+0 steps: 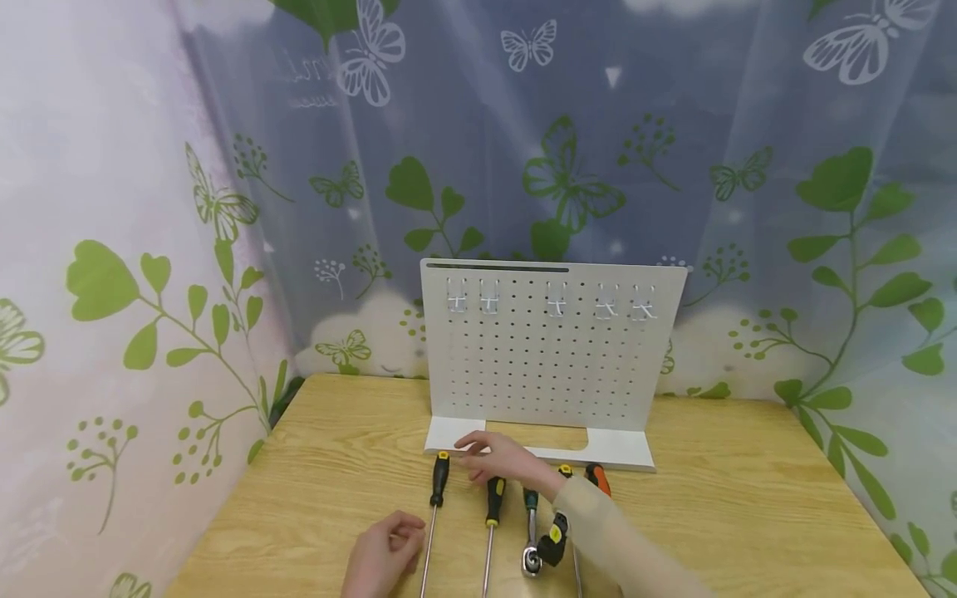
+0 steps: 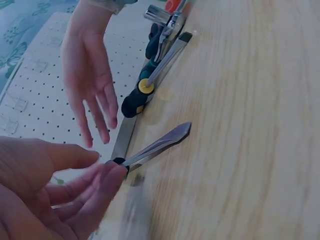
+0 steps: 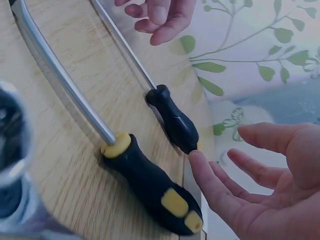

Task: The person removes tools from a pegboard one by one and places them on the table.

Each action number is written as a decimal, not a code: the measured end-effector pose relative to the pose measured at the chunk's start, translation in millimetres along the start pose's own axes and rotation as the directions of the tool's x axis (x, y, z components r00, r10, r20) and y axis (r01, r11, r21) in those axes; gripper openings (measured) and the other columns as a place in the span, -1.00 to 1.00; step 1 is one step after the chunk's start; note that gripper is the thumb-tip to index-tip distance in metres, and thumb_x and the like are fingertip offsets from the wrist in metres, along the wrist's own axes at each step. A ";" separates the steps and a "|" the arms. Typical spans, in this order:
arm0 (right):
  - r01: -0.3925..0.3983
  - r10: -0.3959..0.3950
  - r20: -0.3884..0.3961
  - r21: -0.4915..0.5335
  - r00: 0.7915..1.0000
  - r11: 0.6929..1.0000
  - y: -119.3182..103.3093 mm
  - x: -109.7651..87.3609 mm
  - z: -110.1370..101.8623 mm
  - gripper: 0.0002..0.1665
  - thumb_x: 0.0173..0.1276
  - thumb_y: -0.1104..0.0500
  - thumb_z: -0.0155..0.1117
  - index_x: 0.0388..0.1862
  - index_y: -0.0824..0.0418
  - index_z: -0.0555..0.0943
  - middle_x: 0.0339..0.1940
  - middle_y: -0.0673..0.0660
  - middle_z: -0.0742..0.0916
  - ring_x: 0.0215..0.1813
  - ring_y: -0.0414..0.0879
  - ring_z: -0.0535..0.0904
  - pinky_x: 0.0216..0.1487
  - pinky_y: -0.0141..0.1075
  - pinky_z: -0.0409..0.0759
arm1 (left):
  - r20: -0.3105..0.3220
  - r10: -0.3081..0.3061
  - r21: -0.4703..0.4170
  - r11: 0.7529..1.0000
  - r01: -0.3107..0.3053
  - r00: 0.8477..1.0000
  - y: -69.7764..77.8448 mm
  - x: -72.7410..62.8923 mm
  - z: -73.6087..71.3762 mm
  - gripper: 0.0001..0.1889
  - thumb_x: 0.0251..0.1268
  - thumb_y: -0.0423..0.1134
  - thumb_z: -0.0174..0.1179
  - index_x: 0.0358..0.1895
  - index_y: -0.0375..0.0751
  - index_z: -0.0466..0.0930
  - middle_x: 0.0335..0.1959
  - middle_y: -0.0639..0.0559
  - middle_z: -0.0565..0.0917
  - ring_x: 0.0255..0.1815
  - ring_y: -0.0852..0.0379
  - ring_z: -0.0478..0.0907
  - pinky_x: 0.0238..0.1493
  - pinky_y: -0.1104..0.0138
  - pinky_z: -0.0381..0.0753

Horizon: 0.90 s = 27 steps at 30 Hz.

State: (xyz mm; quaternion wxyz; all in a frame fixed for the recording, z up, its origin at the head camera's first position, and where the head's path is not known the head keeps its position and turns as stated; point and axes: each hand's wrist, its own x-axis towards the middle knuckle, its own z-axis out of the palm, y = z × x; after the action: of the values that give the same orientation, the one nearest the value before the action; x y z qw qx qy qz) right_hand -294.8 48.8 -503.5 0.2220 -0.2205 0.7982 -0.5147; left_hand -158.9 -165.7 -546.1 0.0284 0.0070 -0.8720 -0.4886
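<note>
A long screwdriver [image 1: 439,479] with a black handle and yellow end lies leftmost on the table. My right hand [image 1: 503,459] reaches over from the right, fingers spread and holding nothing. Its fingertips come right up to that handle in the right wrist view, where the handle [image 3: 175,122] shows whole. Beside the shaft is my left hand [image 1: 383,552], fingers loosely bent with nothing in them. A second screwdriver [image 1: 494,502], black and yellow, lies under my right hand. Farther right is a ratchet wrench [image 1: 532,561], with an orange-and-black handle [image 1: 597,477] partly hidden by my right forearm.
Behind the tools stands a white pegboard [image 1: 538,357] with several clear hooks [image 1: 557,301] along its top. Its base [image 1: 620,448] rests on the wooden table [image 1: 748,515]. A black-and-yellow tool [image 1: 553,540] lies by the ratchet. A patterned curtain [image 1: 478,124] hangs behind.
</note>
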 end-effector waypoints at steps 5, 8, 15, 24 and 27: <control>0.028 -0.028 -0.020 0.037 0.999 0.999 6.5 -12.0 -15.2 -0.58 0.54 0.18 0.22 0.27 0.34 0.55 0.05 0.29 0.65 -0.10 0.15 0.74 -0.08 -0.08 0.78 | -0.006 0.046 -0.041 0.998 -0.046 0.999 3.7 6.0 0.7 -0.87 0.38 -0.24 0.32 -0.13 -0.22 0.71 -0.35 0.06 0.72 -0.42 0.26 0.65 -0.40 0.47 0.64; 0.062 -0.060 -0.038 0.050 0.997 0.997 8.9 -20.8 -22.7 -0.57 0.55 0.16 0.20 0.28 0.36 0.54 0.07 0.37 0.66 -0.10 0.19 0.73 -0.06 0.01 0.76 | 0.004 0.063 -0.124 0.990 -0.062 0.998 7.2 8.4 1.6 -0.83 0.39 -0.24 0.31 -0.10 -0.28 0.70 -0.31 -0.04 0.73 -0.38 0.17 0.69 -0.40 0.45 0.69; 0.114 -0.103 -0.088 0.137 0.991 0.984 12.9 -45.0 -34.7 -0.58 0.56 0.14 0.20 0.26 0.36 0.56 0.11 0.42 0.67 0.00 0.29 0.69 0.02 0.04 0.74 | -0.003 0.118 -0.200 0.973 -0.116 0.993 15.1 15.0 6.3 -0.85 0.41 -0.32 0.28 -0.08 -0.33 0.69 -0.23 -0.12 0.74 -0.33 0.14 0.71 -0.36 0.43 0.73; 0.159 -0.111 -0.231 0.202 0.967 0.966 22.7 -80.2 -52.7 -0.52 0.54 0.15 0.22 0.27 0.46 0.51 0.07 0.43 0.69 -0.04 0.22 0.70 0.03 0.03 0.74 | 0.021 0.140 -0.223 0.966 -0.132 0.990 26.5 22.1 11.9 -0.86 0.45 -0.31 0.24 -0.08 -0.32 0.68 -0.21 -0.18 0.74 -0.31 0.24 0.65 -0.28 0.42 0.76; 0.154 -0.095 -0.282 0.193 0.955 0.969 26.1 -92.1 -58.2 -0.53 0.54 0.16 0.22 0.26 0.46 0.51 0.06 0.44 0.69 -0.03 0.23 0.70 0.02 0.04 0.74 | 0.018 0.154 -0.210 0.967 -0.147 0.988 30.2 25.5 11.3 -0.86 0.45 -0.30 0.24 -0.09 -0.31 0.68 -0.21 -0.17 0.74 -0.31 0.22 0.65 -0.28 0.43 0.75</control>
State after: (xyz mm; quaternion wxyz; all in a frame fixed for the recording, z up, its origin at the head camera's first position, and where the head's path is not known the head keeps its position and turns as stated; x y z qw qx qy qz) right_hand -257.8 154.1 -494.1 0.1001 -0.1731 0.7457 -0.6355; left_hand -184.5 -141.3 -525.2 0.0511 -0.0707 -0.8145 -0.5736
